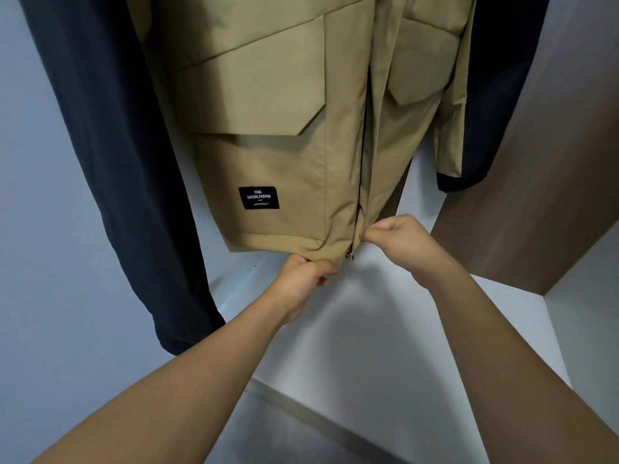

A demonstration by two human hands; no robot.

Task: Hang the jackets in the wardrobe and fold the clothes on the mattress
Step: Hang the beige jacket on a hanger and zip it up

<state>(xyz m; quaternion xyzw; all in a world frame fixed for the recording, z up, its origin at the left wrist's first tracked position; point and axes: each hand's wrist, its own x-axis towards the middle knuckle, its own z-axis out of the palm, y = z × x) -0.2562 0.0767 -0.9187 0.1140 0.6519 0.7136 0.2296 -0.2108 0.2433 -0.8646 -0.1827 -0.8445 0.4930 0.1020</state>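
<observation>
head view: the fingers [370, 233] of the right hand [402, 242] are curled and pinch the right front edge of the tan jacket [268, 105] just above its hem, right beside the zip. the left hand [303, 277] grips the hem on the other side of the opening, fingers curled under the cloth. between the two hands hangs the small metal zip slider [351, 257] at the very bottom of the track; above it the front looks closed only for a short way, with a dark gap higher up, so the zip seems to be just starting or just seated.

the tan jacket hangs inside the wardrobe [522, 195], and a dark navy garment [110, 162] hangs with it, its sleeve falling at the left. so hanging looks done for these at least; the zipping is in hand, and the folding on the mattress, which is out of view, cannot be judged.

the jacket is a smooth, matte woven shell, stiffish, with flat angular pocket flaps and a black sewn label [258, 197]. the navy cloth is softer and drapes. the wardrobe has pale inner walls and a brown wood-look panel.
</observation>
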